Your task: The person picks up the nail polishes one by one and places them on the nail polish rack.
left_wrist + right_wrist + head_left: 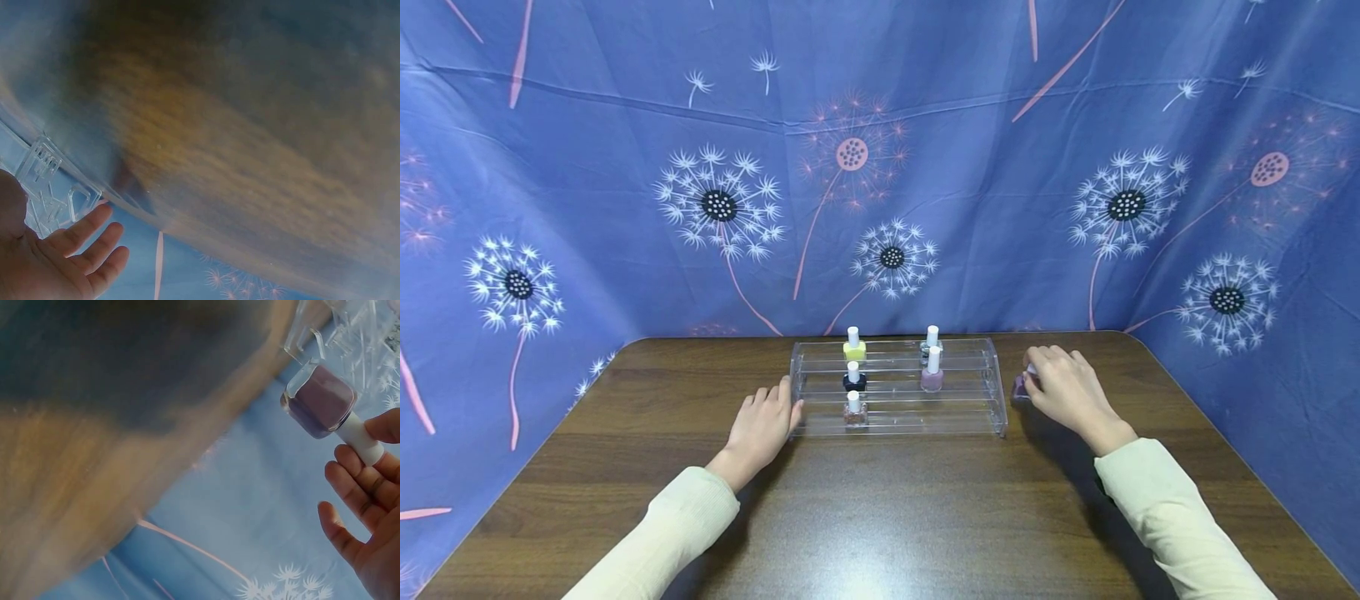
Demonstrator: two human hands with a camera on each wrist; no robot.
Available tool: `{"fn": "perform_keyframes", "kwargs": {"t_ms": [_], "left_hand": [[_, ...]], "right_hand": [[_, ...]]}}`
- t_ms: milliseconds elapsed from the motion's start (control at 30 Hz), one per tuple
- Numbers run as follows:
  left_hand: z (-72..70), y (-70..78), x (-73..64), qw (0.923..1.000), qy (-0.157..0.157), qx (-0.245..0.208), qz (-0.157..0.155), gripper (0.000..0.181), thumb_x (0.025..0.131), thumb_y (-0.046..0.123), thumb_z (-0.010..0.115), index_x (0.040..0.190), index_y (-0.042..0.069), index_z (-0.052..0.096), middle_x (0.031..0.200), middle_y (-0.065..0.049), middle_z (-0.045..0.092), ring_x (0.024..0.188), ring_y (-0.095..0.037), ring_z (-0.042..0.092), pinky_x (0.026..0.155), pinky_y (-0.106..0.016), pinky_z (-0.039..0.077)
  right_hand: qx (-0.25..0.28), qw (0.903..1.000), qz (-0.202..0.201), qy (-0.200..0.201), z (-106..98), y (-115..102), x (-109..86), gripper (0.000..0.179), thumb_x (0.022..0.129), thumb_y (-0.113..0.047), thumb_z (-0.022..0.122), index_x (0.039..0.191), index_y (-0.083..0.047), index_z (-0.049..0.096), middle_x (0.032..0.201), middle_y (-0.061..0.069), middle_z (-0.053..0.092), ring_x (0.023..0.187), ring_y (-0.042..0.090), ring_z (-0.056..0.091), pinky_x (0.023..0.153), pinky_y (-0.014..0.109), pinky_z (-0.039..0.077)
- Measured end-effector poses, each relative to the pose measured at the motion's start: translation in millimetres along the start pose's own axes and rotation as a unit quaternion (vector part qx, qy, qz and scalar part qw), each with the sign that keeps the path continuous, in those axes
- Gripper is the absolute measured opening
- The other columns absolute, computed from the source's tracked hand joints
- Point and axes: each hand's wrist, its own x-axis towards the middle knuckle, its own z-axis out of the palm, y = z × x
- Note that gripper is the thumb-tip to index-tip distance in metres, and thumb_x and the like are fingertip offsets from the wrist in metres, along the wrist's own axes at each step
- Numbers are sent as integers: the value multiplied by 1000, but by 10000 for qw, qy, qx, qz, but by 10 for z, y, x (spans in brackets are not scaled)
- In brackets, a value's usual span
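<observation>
A clear tiered display rack stands on the table, holding several nail polish bottles with white caps. My left hand rests against the rack's left end with its fingers fairly straight. To the right of the rack, my right hand pinches a mauve nail polish bottle by its white cap, between thumb and fingers. In the head view that hand partly covers the bottle, and whether it touches the table I cannot tell.
On the rack are a yellow bottle and a dark glittery one on the top tier, a black bottle and a lilac one in the middle, and a pinkish clear bottle at the bottom. Behind hangs a blue dandelion-patterned cloth.
</observation>
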Motion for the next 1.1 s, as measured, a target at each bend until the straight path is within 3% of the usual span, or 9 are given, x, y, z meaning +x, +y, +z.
{"fn": "perform_keyframes", "kwargs": {"t_ms": [400, 700, 1100], "left_hand": [[7, -2, 4, 9999, 126, -1, 7, 47, 95, 30, 43, 124, -7, 42, 92, -17, 64, 88, -33, 59, 76, -45, 49], [-3, -3, -4, 10000, 4, 0, 41, 49, 96, 31, 42, 126, -8, 41, 95, -18, 64, 90, -34, 59, 79, -46, 49], [-8, -3, -8, 9999, 108, -10, 48, 47, 95, 30, 42, 124, -7, 42, 93, -17, 64, 88, -34, 59, 75, -45, 49]], "right_hand": [[-25, 9987, -270, 437, -131, -46, 65, 10, 72, -9, 62, 80, -7, 55, 71, 4, 58, 70, 24, 53, 60, 39, 37], [-47, 9983, -294, 506, -198, -123, 93, 9, 73, -10, 61, 79, -8, 55, 72, 4, 59, 71, 25, 54, 61, 39, 37], [0, 9968, -502, 624, -258, -260, 139, 10, 72, -9, 61, 79, -8, 55, 70, 2, 58, 68, 22, 51, 58, 35, 34]]}}
